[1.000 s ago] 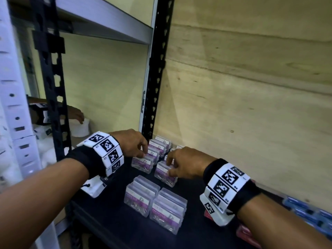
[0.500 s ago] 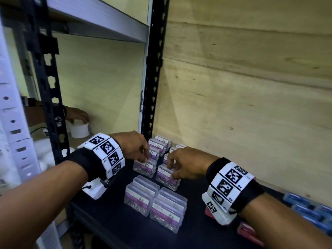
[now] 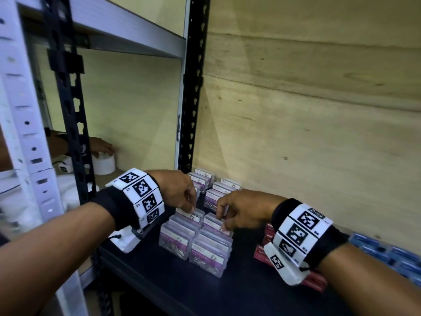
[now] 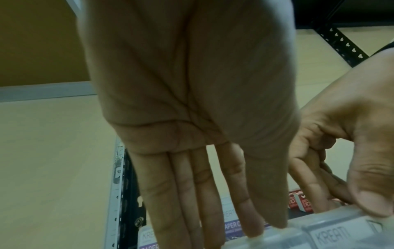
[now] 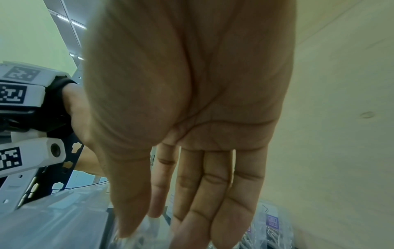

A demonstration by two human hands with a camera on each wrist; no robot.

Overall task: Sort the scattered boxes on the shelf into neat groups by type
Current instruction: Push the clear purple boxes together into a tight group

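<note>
Clear plastic paper-clip boxes with purple labels stand in two groups on the black shelf (image 3: pixel 182 290): a near group (image 3: pixel 196 247) and a back group (image 3: pixel 211 188) by the wall. My left hand (image 3: pixel 192 207) pinches one clear box (image 3: pixel 190 217) at the rear of the near group's left column. Beside it, my right hand (image 3: pixel 222 221) pinches another clear box (image 3: pixel 214 224) behind the right column. In the left wrist view the left hand (image 4: pixel 264 230) has thumb and fingers on the box's top edge (image 4: pixel 294 234). The right wrist view shows my right hand (image 5: pixel 149 234) the same way.
Red boxes (image 3: pixel 315 280) lie under my right wrist and blue boxes (image 3: pixel 387 252) further right along the plywood wall. A black upright post (image 3: pixel 192 87) stands behind the back group. On the neighbouring shelf another person's hand (image 3: pixel 100 144) rests on a white roll (image 3: pixel 103 165).
Both hands have drawn back from the rear group toward me, each bringing one clear box up against the back of the near group.
</note>
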